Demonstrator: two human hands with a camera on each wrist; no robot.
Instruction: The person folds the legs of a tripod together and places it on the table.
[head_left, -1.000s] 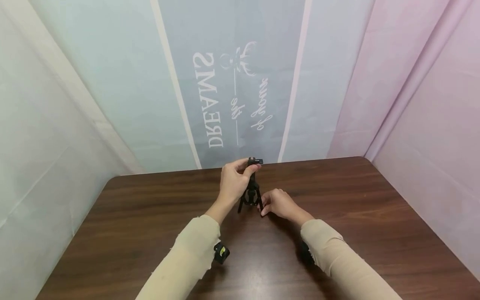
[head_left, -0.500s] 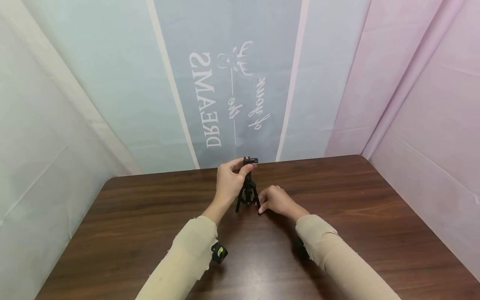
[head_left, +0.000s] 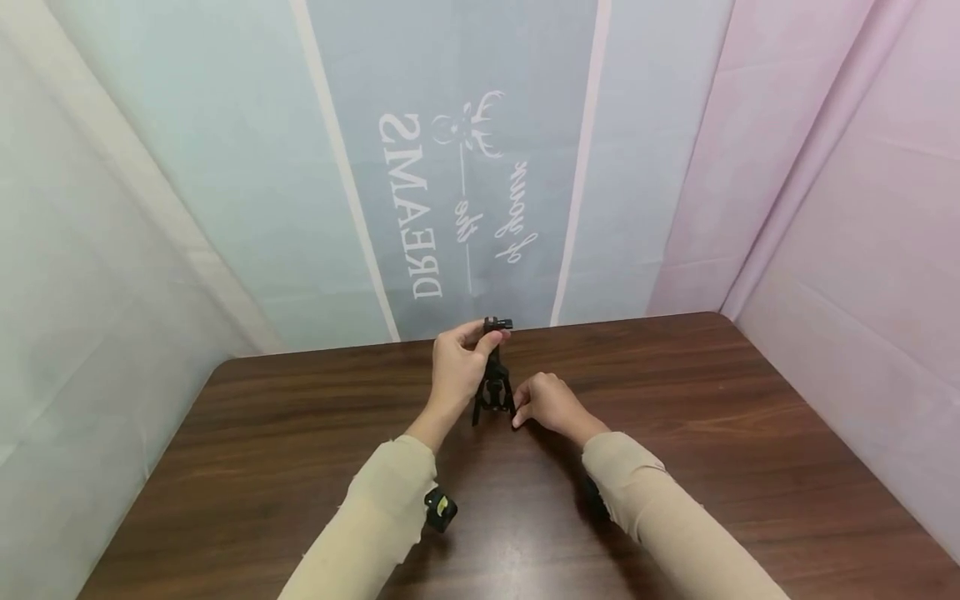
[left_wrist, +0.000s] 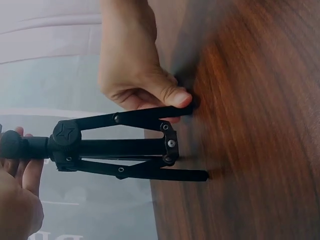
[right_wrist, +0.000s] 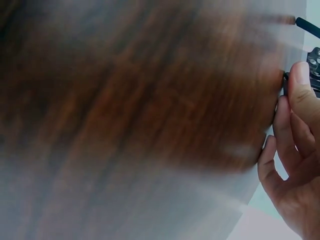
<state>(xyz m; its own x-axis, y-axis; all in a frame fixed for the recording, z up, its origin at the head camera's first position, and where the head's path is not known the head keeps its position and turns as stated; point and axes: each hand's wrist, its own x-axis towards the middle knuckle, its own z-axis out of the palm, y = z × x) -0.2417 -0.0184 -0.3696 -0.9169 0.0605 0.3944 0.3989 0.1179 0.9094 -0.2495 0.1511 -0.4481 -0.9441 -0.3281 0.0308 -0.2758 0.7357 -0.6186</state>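
Note:
A small black tripod [head_left: 494, 390] stands upright toward the back of the table, its legs partly spread. My left hand [head_left: 457, 364] grips it near the top, below the head, thumb in front. Low on the right, my right hand [head_left: 551, 406] pinches the end of one leg between thumb and fingers. The left wrist view shows the tripod's leg braces [left_wrist: 171, 143] joined to its centre column, with the right thumb [left_wrist: 178, 97] on the leg's end. In the right wrist view the right hand [right_wrist: 300, 150] is at the edge, with only bits of the tripod visible.
The dark wood table [head_left: 300, 467] has a glossy surface. A printed cloth backdrop [head_left: 480, 50] hangs right behind its far edge, with pale cloth walls at both sides. A black wrist camera [head_left: 441, 510] sits under the left sleeve.
The tripod's legs stand closer together than before, the right hand moving slightly left with the leg it pinches. The left hand keeps its grip near the top.

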